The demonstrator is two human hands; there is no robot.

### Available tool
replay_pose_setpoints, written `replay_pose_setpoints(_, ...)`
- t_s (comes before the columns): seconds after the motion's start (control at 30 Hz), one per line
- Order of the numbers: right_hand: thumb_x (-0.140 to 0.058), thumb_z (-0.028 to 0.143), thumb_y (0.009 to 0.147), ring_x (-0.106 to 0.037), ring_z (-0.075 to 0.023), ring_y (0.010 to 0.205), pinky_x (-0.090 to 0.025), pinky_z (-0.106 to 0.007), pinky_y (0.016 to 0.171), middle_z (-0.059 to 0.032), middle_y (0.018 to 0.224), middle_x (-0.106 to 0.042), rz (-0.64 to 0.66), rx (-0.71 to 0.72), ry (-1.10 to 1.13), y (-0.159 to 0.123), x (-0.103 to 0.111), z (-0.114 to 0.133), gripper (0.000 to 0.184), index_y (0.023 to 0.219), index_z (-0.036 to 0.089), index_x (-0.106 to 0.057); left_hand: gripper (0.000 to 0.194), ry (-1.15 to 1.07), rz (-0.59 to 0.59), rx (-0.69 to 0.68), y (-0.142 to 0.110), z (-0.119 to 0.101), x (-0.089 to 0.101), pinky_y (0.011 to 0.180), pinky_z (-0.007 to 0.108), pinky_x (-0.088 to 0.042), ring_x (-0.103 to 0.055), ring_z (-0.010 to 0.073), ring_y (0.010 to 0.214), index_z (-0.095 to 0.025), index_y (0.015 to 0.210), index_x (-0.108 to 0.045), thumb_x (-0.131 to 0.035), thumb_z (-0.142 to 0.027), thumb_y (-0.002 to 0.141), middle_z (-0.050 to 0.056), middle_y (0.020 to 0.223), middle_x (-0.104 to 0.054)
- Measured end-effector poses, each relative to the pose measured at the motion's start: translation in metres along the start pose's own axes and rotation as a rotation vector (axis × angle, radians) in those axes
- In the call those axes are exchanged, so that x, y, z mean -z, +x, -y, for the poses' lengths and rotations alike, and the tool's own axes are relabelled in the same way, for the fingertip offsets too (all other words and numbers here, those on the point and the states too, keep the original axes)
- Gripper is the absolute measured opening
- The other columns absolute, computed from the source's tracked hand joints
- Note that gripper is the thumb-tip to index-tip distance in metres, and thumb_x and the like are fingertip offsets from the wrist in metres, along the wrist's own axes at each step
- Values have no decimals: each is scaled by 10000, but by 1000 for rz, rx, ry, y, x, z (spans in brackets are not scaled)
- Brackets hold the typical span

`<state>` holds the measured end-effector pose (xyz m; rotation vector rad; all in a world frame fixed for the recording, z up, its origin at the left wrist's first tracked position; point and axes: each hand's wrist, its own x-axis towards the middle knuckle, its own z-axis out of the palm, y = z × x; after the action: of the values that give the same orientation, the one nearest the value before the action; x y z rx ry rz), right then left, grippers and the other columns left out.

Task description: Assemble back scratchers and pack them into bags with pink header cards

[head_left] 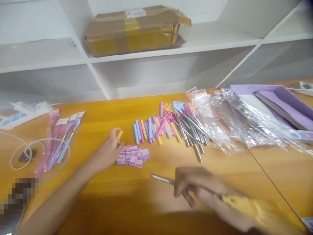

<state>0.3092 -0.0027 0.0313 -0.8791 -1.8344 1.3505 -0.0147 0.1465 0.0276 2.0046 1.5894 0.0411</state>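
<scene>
My left hand is closed on a short yellow tube, just above the pile of small printed cards. In my right hand, nearer the front of the table, is a back scratcher with a metal rod. Its yellow end is blurred beside my wrist. Beyond both hands, pink, blue, purple and yellow tubes lie in a loose row. Next to them is a heap of metal-rod back scratchers with coloured hand-shaped heads.
Clear plastic bags spread across the right, by a purple box. On the left lie bagged back scratchers, a white cable and a power strip. A taped cardboard box sits on the shelf behind.
</scene>
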Motion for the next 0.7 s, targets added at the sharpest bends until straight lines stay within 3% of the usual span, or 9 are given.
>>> replay_pose_setpoints(0.1,-591,456,1096,-649,-117,621,-531,-246,575,-8,778,-655,-136,-151,4,21,41,20,268,1070,209,-691,620,111,-125,53,51,-25,-2,658,337,-469,-710,273,762,-25,1566,-264,-412,-97,969,173,962,-729)
replay_pose_setpoints(0.2,-552,562,1084,-579,-128,547,-492,-272,536,8,651,-598,-263,-214,-206,31,87,41,399,978,209,-706,704,156,-127,67,74,-33,-7,759,360,-496,-750,319,926,17,1584,-223,-433,-15,913,251,1072,-743)
replay_pose_setpoints(0.33,-429,629,1088,-496,-156,511,-386,-315,532,-12,558,-535,-361,-444,-813,38,134,47,591,724,216,-645,606,135,-127,46,76,-34,-16,794,368,-503,-747,342,1045,-26,1571,-285,-426,-102,987,285,1209,-725)
replay_pose_setpoints(0.47,-427,543,1081,-557,-209,612,-356,-327,610,-77,645,-631,-458,-755,-1288,55,145,21,555,707,199,-648,461,119,-144,27,72,-34,-24,811,370,-493,-731,349,1090,-78,1473,-417,-451,-257,1049,281,1285,-701)
replay_pose_setpoints(0.7,-324,588,1093,-697,-299,804,-426,-350,679,-173,873,-749,-385,-896,-1359,78,146,-28,642,947,163,-782,384,76,-142,-57,70,-30,-32,773,348,-464,-730,301,984,-169,1415,-475,-459,-310,1058,157,1122,-756)
